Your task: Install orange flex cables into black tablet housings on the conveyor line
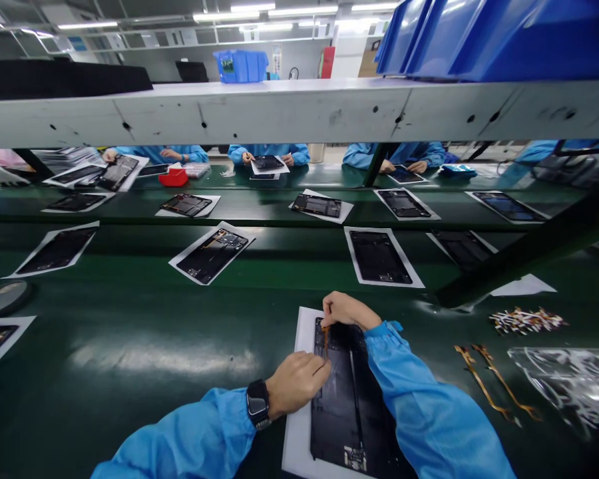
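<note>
In front of me a black tablet housing (334,412) lies on a white sheet (299,452) on the green bench. An orange flex cable (326,340) runs along the housing's upper left edge. My right hand (347,310) pinches its upper end near the top corner. Lower down, my left hand (299,382), with a black watch at the wrist, has its fingers closed at the cable's lower end. Two more orange flex cables (484,382) lie to the right on the bench. Fingers partly cover the cable's ends.
A pile of small white-and-orange parts (528,320) and a clear plastic bag (574,379) lie at right. A dark green post (529,246) slants across there. Several tablet housings on sheets stand beyond, and co-workers in blue sleeves (268,154) sit opposite. A shelf (289,110) crosses above.
</note>
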`<state>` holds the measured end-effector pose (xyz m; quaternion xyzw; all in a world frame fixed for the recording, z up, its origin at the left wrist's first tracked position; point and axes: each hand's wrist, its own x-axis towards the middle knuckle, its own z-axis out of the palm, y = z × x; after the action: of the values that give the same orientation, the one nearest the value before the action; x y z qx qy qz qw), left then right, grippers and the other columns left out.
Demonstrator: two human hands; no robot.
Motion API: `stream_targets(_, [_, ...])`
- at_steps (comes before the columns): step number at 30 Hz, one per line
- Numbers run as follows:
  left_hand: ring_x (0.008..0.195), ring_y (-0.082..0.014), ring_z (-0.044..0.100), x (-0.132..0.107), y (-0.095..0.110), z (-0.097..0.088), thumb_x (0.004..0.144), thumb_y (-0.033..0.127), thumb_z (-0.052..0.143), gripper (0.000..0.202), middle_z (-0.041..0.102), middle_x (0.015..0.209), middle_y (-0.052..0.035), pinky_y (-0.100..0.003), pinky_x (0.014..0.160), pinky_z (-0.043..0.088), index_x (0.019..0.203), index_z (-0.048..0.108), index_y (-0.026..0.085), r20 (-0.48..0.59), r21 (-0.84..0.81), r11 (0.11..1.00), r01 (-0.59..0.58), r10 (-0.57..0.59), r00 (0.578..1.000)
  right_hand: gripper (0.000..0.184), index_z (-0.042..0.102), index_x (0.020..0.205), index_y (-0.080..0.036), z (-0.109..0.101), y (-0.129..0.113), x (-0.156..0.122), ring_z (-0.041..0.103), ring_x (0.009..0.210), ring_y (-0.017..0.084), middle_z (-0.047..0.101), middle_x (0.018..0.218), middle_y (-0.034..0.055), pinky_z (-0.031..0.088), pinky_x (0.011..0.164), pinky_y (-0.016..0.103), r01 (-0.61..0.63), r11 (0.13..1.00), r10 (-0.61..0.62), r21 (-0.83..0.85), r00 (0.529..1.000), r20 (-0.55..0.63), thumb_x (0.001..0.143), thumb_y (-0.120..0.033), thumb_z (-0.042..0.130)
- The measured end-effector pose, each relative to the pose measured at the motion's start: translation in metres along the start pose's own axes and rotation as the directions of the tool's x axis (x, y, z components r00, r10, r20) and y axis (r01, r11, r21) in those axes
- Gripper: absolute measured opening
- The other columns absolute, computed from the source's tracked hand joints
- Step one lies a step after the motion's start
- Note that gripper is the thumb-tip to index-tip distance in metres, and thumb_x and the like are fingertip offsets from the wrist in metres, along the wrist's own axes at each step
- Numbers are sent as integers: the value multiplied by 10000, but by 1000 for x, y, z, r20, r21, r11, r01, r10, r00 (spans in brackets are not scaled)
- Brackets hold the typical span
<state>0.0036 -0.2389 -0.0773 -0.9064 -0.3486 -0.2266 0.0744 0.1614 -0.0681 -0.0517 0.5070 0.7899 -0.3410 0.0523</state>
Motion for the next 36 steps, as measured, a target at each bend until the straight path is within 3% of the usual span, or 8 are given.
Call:
stream_targets(4, [740,-151,620,-1,-3,1,1008,132,364,208,646,855,-59,-280,614,465,1085,552,89,19,-33,998,-45,45,999,247,631,590,-188,-6,-3,8,558,559,129,580,544,-40,341,508,222,-77,995,78,-68,997,20,562,-286,856])
stream_targets(8, [795,-159,639,-1,-3,2,1005,126,379,199,666,898,-58,-290,646,477,1105,548,94,12,-60,998,-20,21,1000,241,628,619,-204,-5,-10,-2,583,599,138,609,589,-33,350,530,227,-89,988,88,-123,996,-14,584,-302,846])
stream_targets(15, [807,-157,640,-2,-3,5,1011,135,363,211,664,870,-49,-284,666,476,1091,557,111,19,-85,996,13,-11,1000,336,600,894,-232,8,-6,-35,612,771,166,661,843,-4,352,595,234,-19,980,-5,-199,993,-120,703,-435,788])
stream_targets(22, [763,-172,598,-1,0,4,1000,136,364,207,608,809,-41,-295,660,487,971,568,128,44,-97,994,49,-45,998,243,563,971,-220,17,-12,-51,625,828,198,638,943,28,340,644,265,65,948,-127,-313,975,-184,827,-361,697])
stream_targets(29, [1072,-194,619,-4,0,9,1000,122,377,224,659,1131,-115,-317,861,530,1036,597,100,-39,-110,993,46,-50,998,223,533,1014,-222,28,-5,-55,627,850,205,605,1013,43,355,647,284,30,942,-136,-335,945,-299,914,-411,597])
stream_targets(36, [1044,-205,645,-9,4,14,996,129,397,227,689,1119,-111,-338,816,556,1058,613,92,31,-110,993,41,-38,999,309,540,986,-240,26,5,-51,631,816,193,614,938,8,340,622,274,28,955,-119,-296,949,-292,837,-461,696])
